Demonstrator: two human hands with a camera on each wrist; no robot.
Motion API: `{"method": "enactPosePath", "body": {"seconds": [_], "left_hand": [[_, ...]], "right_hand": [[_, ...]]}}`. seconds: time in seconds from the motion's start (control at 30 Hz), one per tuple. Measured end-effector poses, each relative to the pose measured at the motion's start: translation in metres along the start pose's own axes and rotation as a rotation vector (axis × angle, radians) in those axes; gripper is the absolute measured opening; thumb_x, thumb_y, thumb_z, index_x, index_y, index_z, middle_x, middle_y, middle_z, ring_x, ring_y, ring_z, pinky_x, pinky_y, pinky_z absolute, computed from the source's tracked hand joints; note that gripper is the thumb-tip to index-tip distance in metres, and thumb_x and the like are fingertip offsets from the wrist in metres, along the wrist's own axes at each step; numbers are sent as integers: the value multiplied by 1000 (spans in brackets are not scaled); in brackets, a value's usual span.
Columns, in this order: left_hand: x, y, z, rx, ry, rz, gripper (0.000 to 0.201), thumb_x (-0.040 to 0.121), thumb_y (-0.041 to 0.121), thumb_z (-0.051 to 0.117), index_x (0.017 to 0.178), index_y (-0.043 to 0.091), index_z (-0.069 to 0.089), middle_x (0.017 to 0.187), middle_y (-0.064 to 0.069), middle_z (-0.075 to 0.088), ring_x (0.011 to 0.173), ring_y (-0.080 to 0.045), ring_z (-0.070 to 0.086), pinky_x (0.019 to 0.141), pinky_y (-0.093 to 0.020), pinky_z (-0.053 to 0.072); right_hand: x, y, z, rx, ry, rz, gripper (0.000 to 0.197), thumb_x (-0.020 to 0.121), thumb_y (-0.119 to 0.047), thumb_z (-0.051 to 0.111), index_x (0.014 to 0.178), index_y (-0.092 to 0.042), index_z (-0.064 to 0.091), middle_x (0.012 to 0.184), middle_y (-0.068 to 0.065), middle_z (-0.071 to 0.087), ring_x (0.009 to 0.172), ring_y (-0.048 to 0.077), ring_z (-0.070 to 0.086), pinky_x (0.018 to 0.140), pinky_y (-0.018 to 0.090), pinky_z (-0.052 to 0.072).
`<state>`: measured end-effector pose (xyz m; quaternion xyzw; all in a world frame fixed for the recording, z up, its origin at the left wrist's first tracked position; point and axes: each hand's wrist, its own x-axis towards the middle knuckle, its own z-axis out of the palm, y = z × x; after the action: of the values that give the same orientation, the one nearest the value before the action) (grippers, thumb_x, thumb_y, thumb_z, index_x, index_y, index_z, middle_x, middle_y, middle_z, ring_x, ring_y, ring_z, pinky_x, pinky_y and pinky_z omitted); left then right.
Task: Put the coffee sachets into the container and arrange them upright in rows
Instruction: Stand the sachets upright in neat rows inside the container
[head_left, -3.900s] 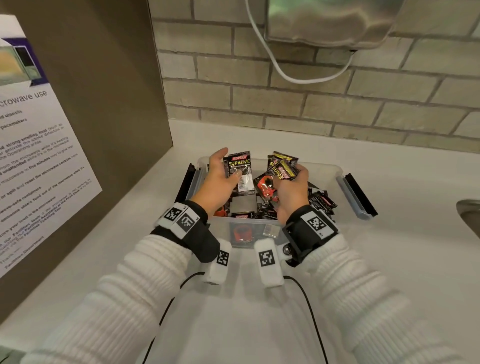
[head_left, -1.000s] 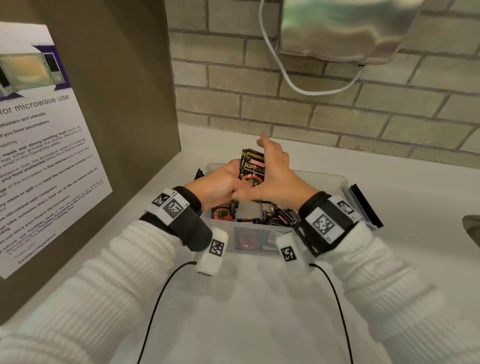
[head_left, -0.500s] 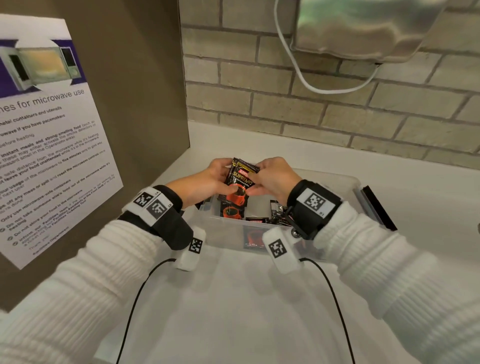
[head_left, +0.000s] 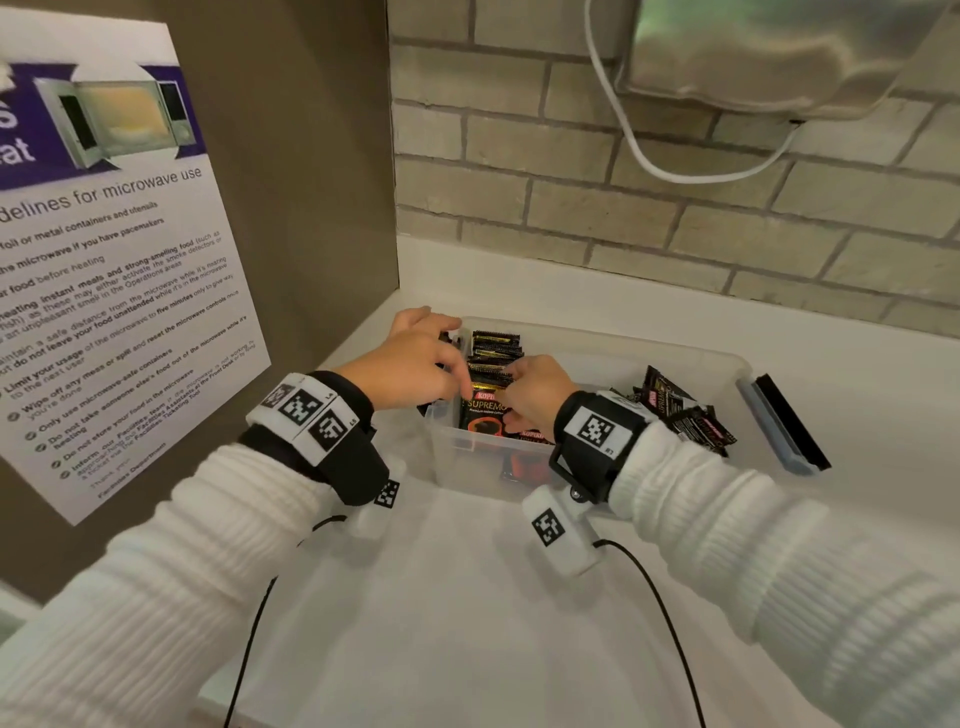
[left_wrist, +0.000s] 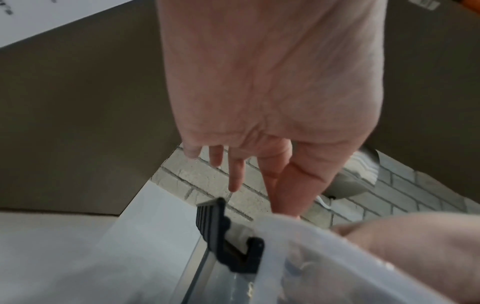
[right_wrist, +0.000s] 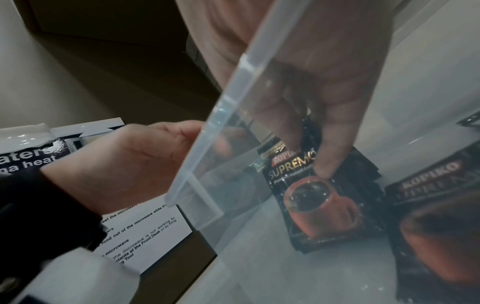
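Note:
A clear plastic container stands on the white counter. At its left end several black coffee sachets stand upright in a row. My right hand reaches into the box and pinches the front sachet, with its thumb pressed on the printed face. My left hand is over the left rim, and its straight fingers point down beside the row. Where they touch is hidden. Loose sachets lie in a heap at the container's right end.
A brown panel with a microwave poster stands close on the left. The brick wall is just behind the box, with a steel appliance and white cable above. Open latches hang at both ends. Black cables trail over the counter.
Both hands have come down from holding a bundle of sachets above the box. The bundle now stands at the container's left end, and the right hand is down inside.

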<state>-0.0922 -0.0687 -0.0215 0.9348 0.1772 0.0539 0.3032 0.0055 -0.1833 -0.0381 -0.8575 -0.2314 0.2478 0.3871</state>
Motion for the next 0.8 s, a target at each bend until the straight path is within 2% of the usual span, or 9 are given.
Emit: {"method": "enactPosePath", "body": {"seconds": [0.07,0.13,0.27,0.43,0.53,0.6,0.67,0.7,0.8], "left_hand": [[4,0,5,-22,-32,-58,12,79,19,66,86,24,74,156,8,11,143,-19,-8,114,-39,-3],[11,-4,12,-2,-45,-113,50,67,35,70,115,21,66,158,7,-1,144,-23,-15,115,-42,-5],[10,4,18,72,-47,-163,91,77,25,71,150,30,16,156,0,-18,140,-29,-26,115,-41,-8],[16,0,31,296,-123,-70,73,79,30,60,145,18,31,157,0,-18,137,-17,-34,107,-39,-26],[16,1,35,358,-120,-65,86,82,26,56,150,15,5,156,-6,-18,136,-15,-35,106,-39,-27],[13,4,34,401,-132,-32,67,84,26,54,146,18,28,157,-4,-15,138,-17,-32,106,-41,-27],[13,5,33,435,-83,12,31,86,21,52,116,24,62,158,-1,-1,142,-21,-22,109,-46,-23],[12,4,32,412,-45,22,26,85,16,53,107,24,64,157,-2,10,144,-21,-15,111,-47,-19],[15,3,27,296,55,59,45,82,9,57,124,22,50,147,-4,34,144,-16,1,114,-45,-8]], "right_hand": [[0,3,1,68,-13,23,46,85,2,59,129,-5,50,123,16,57,106,34,61,88,44,53],[1,6,0,103,-26,27,44,84,2,60,126,-5,52,118,18,60,103,35,63,85,42,55],[2,7,-1,210,71,18,39,82,2,64,119,-3,56,103,14,61,86,28,64,85,44,55],[1,9,-1,243,-56,80,47,79,6,66,122,-1,51,117,20,60,104,32,62,90,41,53],[3,12,-5,238,-61,105,19,79,8,65,93,0,56,102,17,61,97,32,63,91,43,52],[4,13,-7,259,-84,131,11,79,10,63,81,2,56,89,17,60,89,29,60,93,42,51],[6,14,-7,284,-109,152,16,80,11,62,72,0,53,77,15,59,88,28,60,95,44,49],[7,13,-7,290,-104,167,19,81,11,61,69,-1,51,72,13,57,90,29,61,96,44,49],[9,15,-10,319,-89,197,16,83,13,57,74,1,51,74,13,56,104,32,61,96,42,49]]}}
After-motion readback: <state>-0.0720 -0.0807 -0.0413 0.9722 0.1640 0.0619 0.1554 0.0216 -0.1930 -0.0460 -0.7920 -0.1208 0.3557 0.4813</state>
